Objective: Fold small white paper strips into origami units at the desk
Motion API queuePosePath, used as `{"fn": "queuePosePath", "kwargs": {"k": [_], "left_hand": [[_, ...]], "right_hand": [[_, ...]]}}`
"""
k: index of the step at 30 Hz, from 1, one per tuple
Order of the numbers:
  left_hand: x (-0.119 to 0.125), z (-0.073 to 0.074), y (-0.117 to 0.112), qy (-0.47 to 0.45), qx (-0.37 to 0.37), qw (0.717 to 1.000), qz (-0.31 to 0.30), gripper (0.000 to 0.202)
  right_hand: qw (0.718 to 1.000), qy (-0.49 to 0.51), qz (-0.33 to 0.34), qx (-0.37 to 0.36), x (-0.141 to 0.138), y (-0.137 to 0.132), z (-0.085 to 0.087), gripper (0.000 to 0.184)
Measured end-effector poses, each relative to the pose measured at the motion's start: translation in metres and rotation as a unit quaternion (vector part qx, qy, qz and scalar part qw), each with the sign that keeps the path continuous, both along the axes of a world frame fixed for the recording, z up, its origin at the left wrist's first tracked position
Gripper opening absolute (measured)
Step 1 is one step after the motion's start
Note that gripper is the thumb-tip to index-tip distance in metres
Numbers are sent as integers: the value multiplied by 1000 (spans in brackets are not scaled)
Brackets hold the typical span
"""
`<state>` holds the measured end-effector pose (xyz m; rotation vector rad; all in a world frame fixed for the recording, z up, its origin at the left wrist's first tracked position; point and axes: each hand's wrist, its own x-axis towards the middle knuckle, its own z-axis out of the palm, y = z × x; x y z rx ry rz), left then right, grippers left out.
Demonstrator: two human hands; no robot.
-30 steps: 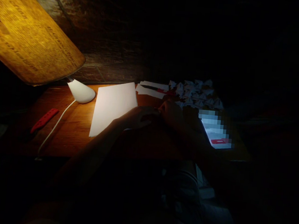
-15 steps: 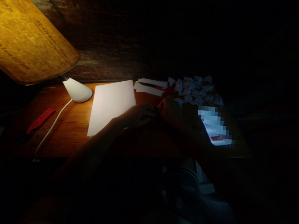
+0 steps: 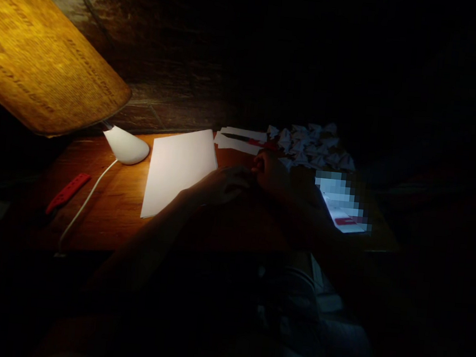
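The scene is very dark, lit by one lamp. My left hand [image 3: 220, 185] and my right hand [image 3: 272, 175] meet over the middle of a wooden table [image 3: 104, 210], fingers curled together as in a pinch; what they hold is hidden in shadow. A stack of white paper sheets [image 3: 178, 167] lies just left of my left hand. Behind my right hand sits a pile of small folded white paper pieces [image 3: 310, 146]. Cut paper strips [image 3: 239, 139] lie beside that pile with a dark, red-handled tool lying on them.
A white lamp base [image 3: 126, 146] with a tan printed shade [image 3: 42, 64] stands at the left, its cord [image 3: 84, 203] trailing toward the table's front. A red tool [image 3: 68, 191] lies at the far left. A lit phone screen [image 3: 342, 205] rests at the right.
The hands stay together at the table's middle; my right hand has shifted slightly up and toward the left hand. The view has wobbled a little.
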<state>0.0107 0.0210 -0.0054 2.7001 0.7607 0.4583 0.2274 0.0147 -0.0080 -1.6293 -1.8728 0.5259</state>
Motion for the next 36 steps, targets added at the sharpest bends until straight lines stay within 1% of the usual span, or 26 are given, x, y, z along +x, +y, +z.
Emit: {"fn": "queuePosePath", "kwargs": {"k": [3,6,7,9,10,12,17,21,25,28,32,36], "left_hand": [[1,4,-3,14,1,1000,7,34],[2,10,-7,28,5,1000,12,34],[3,13,-8,30,7,999,14,34],[4,16,-10,33,8,999,17,35],[5,17,-11,33,6,999,17,36],[5,19,-12,33,-1,999,16,38],[4,19,-12,32,-5,999,14,41],[4,18,-12,34,0,999,15,42],[5,18,-12,40,1,999,20,41],[6,18,-11,35,0,999,20,41],[6,17,-11,32,9,999,19,40],[6,20,-11,49,6,999,18,39]], "right_hand": [[1000,3,1,9,-1,1,-2,24],[1000,6,4,22,1,4,-4,18],[1000,10,11,26,3,6,-4,17],[999,22,36,26,8,9,-2,23],[998,28,51,22,11,10,0,26],[997,35,75,2,17,11,5,28],[996,21,77,-37,23,12,13,15],[996,7,86,-22,23,15,9,11],[995,-4,99,1,22,19,3,11],[995,-30,97,1,22,20,1,11],[992,-64,104,-5,20,21,3,13],[992,-87,87,-34,15,20,7,13]]}}
